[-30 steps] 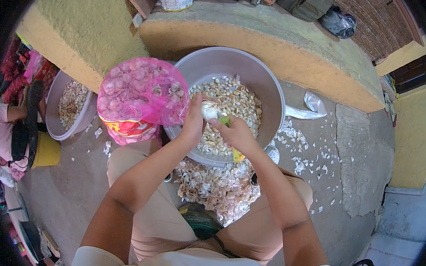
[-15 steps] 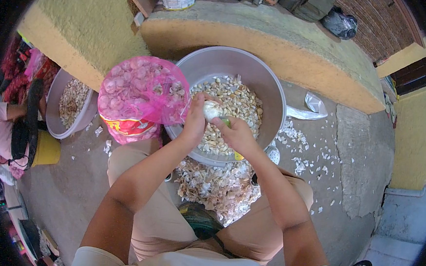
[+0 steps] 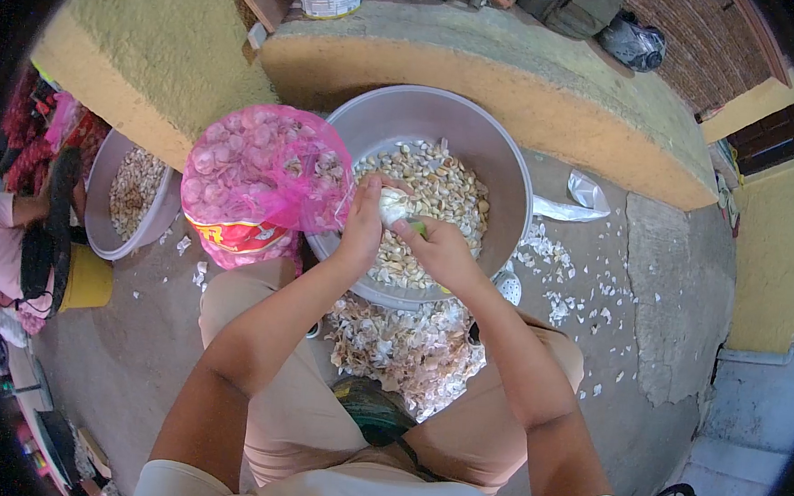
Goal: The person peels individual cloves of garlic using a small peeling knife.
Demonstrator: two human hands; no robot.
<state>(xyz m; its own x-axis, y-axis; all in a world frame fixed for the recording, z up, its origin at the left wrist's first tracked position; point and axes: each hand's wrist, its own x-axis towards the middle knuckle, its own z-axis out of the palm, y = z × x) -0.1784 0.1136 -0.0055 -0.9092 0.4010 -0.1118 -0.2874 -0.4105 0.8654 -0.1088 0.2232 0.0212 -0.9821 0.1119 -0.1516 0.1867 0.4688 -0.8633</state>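
Note:
Over a large grey tub (image 3: 510, 182) of loose garlic cloves (image 3: 451, 183), my left hand (image 3: 363, 223) is wrapped round a white garlic bulb (image 3: 392, 206). My right hand (image 3: 439, 251) presses against the bulb's right side, its fingers closed on a small tool with a green part (image 3: 419, 226); the blade cannot be made out. To the left of the tub, touching it, stands a pink mesh bag (image 3: 247, 166) full of garlic bulbs. Below the tub, a heap of papery peels (image 3: 404, 348) lies between my legs.
Another person (image 3: 17, 243) sits at the far left beside a second tub (image 3: 158, 220) of cloves and a yellow bucket (image 3: 89, 279). A raised concrete ledge (image 3: 480, 80) runs behind the large tub. Peel scraps (image 3: 551, 257) and a silvery strip (image 3: 581, 207) lie on the right floor.
My right hand has turned slightly against the bulb, and the yellow end seen below it is now mostly hidden. My left hand stays nearly still.

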